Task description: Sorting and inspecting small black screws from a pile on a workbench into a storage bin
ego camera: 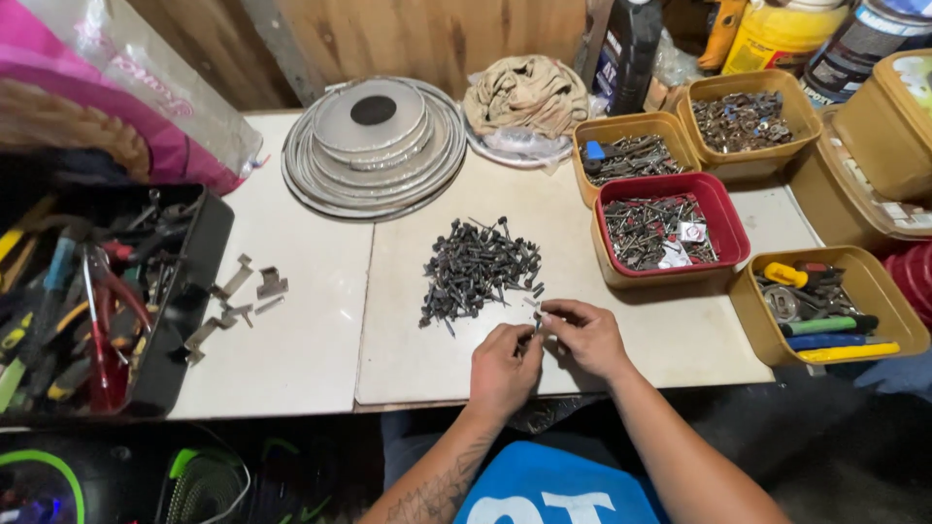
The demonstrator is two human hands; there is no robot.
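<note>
Down at the near edge of the desk [291,359], both hands are in tight together. The left hand [502,369] has its fingers curled in, thumb and fingertips pinched on a small dark screw [532,340], and the right hand [585,335] meets it from the other side, fingertips closed on the same little piece. So the screw sits right between the two grips, at the point where the fingertips touch, lifted just off the white surface. It is tiny and half hidden by the fingers, so whether it is one screw or a couple pressed together is hard to say.

Just beyond the fingertips lies the pile of dark screws [479,267], a loose heap spread on the white board, its nearest stragglers almost touching the right hand.

Out to the left, a few bent metal brackets [243,296] lie scattered, and past them the black toolbox [194,281] sits at the desk edge, crammed with pliers and screwdrivers.

On the right, a tan tub [874,291] holds coloured-handled tools, and behind it a red tray [723,218] is full of nails and screws. Further back, two more tan tubs [680,131] carry mixed hardware.

At the far side, a stack of round metal discs [374,146] rests by the wooden wall, with a crumpled beige rag [524,92] just beside it.
</note>
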